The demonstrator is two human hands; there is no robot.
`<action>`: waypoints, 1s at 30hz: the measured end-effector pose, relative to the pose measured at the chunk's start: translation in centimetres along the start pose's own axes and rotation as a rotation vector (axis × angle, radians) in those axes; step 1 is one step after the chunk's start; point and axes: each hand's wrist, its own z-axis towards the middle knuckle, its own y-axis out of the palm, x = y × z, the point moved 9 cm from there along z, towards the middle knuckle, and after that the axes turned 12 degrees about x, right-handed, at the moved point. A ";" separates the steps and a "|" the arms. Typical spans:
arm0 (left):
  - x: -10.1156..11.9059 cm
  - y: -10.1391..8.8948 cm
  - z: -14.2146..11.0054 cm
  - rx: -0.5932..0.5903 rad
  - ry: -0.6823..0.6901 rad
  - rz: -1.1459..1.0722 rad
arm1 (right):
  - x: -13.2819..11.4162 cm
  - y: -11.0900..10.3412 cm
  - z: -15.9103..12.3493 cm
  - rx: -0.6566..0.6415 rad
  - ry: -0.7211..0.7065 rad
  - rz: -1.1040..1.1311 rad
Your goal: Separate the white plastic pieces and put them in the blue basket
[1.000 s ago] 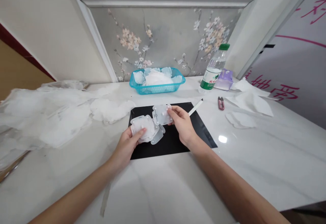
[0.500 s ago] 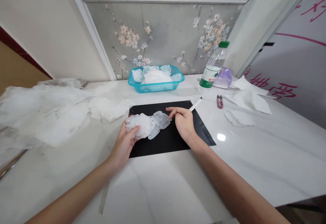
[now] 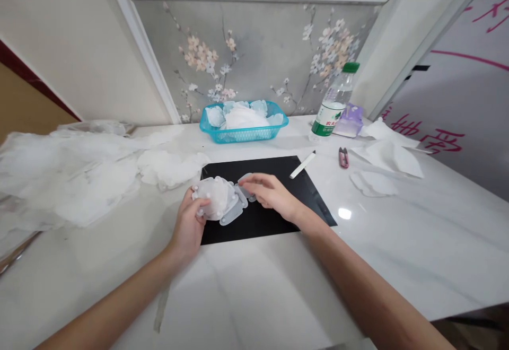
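Observation:
My left hand (image 3: 190, 222) grips a translucent white plastic mould (image 3: 218, 199) with a white pad folded in it, held at the left edge of a black mat (image 3: 278, 207). My right hand (image 3: 268, 193) reaches across the mat toward the mould's right flap. Its fingers are stretched out and lie over that flap, with nothing grasped.
A teal basket (image 3: 243, 121) of white pads stands behind the mat. A water bottle (image 3: 332, 103), a purple packet (image 3: 350, 122), small snips (image 3: 344, 157), a white stick (image 3: 302, 165) and white cut sheets (image 3: 392, 154) lie to the right. Loose white wadding (image 3: 79, 175) covers the left.
My right hand let the upper flap of the mould drop, then slid left over it. My left hand drew the mould slightly left, toward the mat's edge.

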 end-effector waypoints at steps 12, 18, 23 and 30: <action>-0.2 0.3 0.2 -0.068 0.061 0.101 | -0.1 -0.5 0.3 -0.049 0.011 0.018; -0.2 0.3 0.3 -0.064 0.066 0.111 | -0.8 -2.9 0.7 0.189 -0.009 0.055; -0.1 0.2 0.4 -0.038 0.055 0.102 | -1.4 -5.9 0.8 0.421 -0.021 0.152; -0.2 0.2 0.2 -0.039 0.037 0.074 | -0.8 -5.9 1.0 0.327 0.081 0.344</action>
